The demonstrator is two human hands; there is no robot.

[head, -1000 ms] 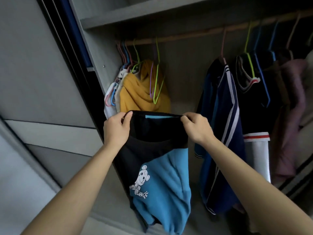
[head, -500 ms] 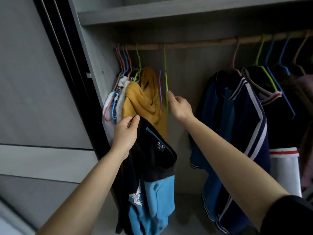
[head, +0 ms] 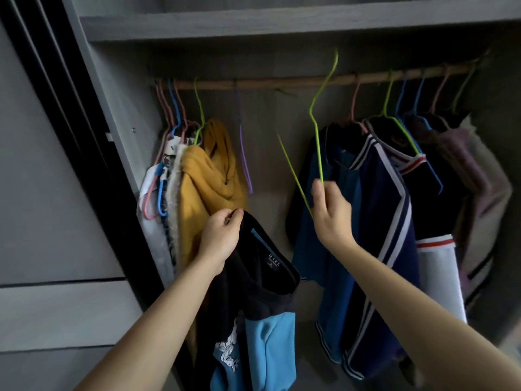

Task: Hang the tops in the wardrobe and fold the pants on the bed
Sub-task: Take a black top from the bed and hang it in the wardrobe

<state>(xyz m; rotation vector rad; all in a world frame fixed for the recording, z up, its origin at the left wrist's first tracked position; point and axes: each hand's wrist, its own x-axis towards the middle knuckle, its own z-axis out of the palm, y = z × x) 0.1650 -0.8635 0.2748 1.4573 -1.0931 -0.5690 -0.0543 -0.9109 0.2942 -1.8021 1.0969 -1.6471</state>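
A black and blue top [head: 262,300] with a white cartoon print hangs down from my left hand [head: 221,238], which grips its collar at the left shoulder. My right hand [head: 329,213] holds a bare lime-green wire hanger [head: 317,128] by its lower corner; the hook is off the wooden rail [head: 282,81] and tilted up to the right. The rail runs across the open wardrobe above both hands.
At the rail's left end hang a mustard top [head: 208,182], pale garments and an empty purple hanger [head: 244,159]. To the right hang a navy striped jacket [head: 375,235] and darker clothes. A grey shelf [head: 282,24] sits above, a sliding door [head: 56,193] at left.
My right hand let go of the top's collar, reached up to the green hanger and has lifted it off the rail. The top now hangs from my left hand alone.
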